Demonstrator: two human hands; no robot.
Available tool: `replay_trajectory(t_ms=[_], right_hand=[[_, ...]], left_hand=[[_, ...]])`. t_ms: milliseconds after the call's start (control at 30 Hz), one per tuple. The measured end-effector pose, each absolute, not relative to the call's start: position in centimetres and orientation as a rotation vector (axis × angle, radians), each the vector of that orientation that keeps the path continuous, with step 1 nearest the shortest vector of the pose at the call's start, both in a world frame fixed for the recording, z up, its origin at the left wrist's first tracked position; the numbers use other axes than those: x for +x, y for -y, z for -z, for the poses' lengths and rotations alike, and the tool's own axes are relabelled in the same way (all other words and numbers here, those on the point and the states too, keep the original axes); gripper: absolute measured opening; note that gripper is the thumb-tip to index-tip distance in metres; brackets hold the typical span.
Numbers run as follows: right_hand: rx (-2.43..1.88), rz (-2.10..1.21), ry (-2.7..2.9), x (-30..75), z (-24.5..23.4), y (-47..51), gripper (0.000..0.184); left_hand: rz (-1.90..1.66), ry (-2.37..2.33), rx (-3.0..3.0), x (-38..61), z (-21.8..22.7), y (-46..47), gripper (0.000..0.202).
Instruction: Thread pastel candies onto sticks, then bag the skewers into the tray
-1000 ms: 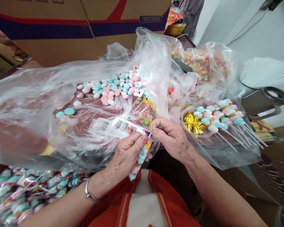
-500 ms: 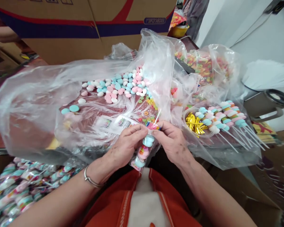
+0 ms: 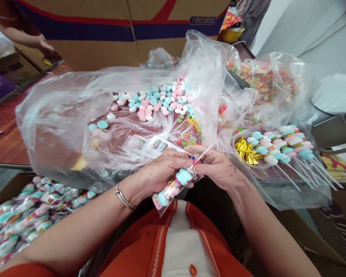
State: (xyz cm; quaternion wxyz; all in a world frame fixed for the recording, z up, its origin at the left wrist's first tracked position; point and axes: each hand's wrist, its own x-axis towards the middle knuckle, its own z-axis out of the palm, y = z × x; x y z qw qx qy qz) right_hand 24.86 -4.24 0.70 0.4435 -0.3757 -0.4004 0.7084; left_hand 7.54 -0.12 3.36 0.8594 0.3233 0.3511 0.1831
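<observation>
At far left, red bench (image 3: 5,138) with a small pale scrap on it, broadest room for sideways movement; behind, a co-worker's hand (image 3: 47,43) near the edge of a big carton (image 3: 103,54). Below the bench's front edge, a box (image 3: 15,181) heaped with wrapped sweets (image 3: 31,215). Next, crumpled plastic (image 3: 60,100), draped past that same edge. Toward the carton, pink, blue and white candies (image 3: 154,100), loosely spread; nearer, flat printed packets (image 3: 157,144), just beside the left hand (image 3: 161,169).

In the left hand, thumb and fingers pinched on the wrapped candy skewer (image 3: 175,185) near its neck. Location of this skewer: between both hands, tilted, stick up and rightward, lower end over the orange garment (image 3: 141,246). In the right hand (image 3: 219,167), a matching pinch at the neck, around the stick.

Rightward, tighter room: near the wrist, the rim of a tub (image 3: 267,166) with gold ties (image 3: 247,151); against it, bunched candy skewers (image 3: 286,143). Behind, bagged gummies (image 3: 258,77); at far right, a grey mug (image 3: 331,132), partly cut off.
</observation>
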Motion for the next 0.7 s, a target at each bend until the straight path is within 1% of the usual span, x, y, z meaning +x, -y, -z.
replay_trajectory(t_ms=[67, 133, 200, 267, 367, 433, 567, 633, 700], right_hand=[[-0.933, -1.721, 1.118, 25.2, -0.8, 4.4, 0.028], [-0.971, -1.588, 1.230, 25.2, -1.0, 4.7, 0.017], [-1.035, -1.431, 1.347, 25.1, -1.2, 5.0, 0.009], [-1.129, -1.257, 1.461, 24.9, -1.4, 5.2, 0.011], [-1.272, -1.050, 1.459, 24.6, -1.2, 5.4, 0.014], [-1.296, -1.057, 1.341, 24.3, -0.8, 5.5, 0.016], [-1.222, -1.243, 1.090, 23.9, 0.6, 5.4, 0.016], [-1.259, -1.190, 1.039, 23.8, 1.2, 5.4, 0.017], [-1.337, -1.057, 1.035, 23.7, 1.6, 5.4, 0.017]], left_hand=[[-0.237, -0.685, 0.634, 7.1, -2.9, -0.1, 0.012], [-0.134, -0.642, 0.588, 6.7, -2.4, -0.3, 0.016], [-0.095, -0.606, 0.554, 6.4, -2.0, -0.5, 0.024], [-0.105, -0.581, 0.540, 6.3, -2.0, -0.6, 0.028], [-0.147, -0.550, 0.539, 6.6, -2.7, -0.6, 0.023], [-0.173, -0.555, 0.597, 7.0, -3.3, -0.7, 0.022], [-0.238, -0.632, 0.911, 8.1, -3.9, -0.9, 0.026], [-0.260, -0.741, 1.157, 8.4, -4.0, -0.9, 0.026], [-0.298, -0.865, 1.389, 8.6, -4.0, -0.8, 0.024]])
